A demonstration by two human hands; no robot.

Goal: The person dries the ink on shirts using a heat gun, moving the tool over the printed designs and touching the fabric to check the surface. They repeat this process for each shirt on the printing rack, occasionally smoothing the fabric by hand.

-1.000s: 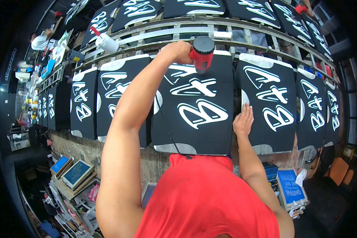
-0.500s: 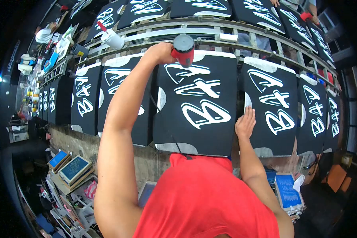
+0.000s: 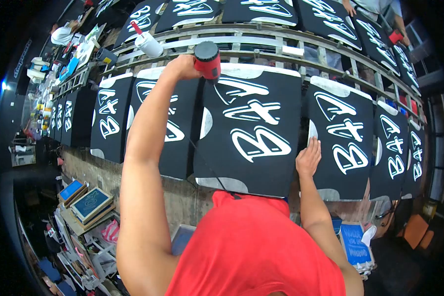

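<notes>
My left hand (image 3: pixel 183 67) is closed around a red heat gun (image 3: pixel 208 64) with a dark round cap. Its nozzle points down over the upper left corner of a black printed fabric panel (image 3: pixel 254 182), which bears large white letters. A thin dark cord (image 3: pixel 209 167) runs across that panel toward my body. On the right, my right hand (image 3: pixel 308 157) lies with fingers stretched out at the left edge of a neighbouring black panel (image 3: pixel 325 185), near its pale half-round patch (image 3: pixel 313 130).
More printed panels (image 3: pixel 108 116) line both sides of a metal rail frame (image 3: pixel 261 39). A white tub (image 3: pixel 149 45) with a red handle stands on the rails. Framed screens (image 3: pixel 91 204) sit low left, a blue screen (image 3: pixel 355 241) low right. Another person's hand (image 3: pixel 349 7) shows at the back.
The heat gun in my left hand has moved left over the panel's upper edge. My right hand stays by the neighbouring panel. The whole view has shifted slightly.
</notes>
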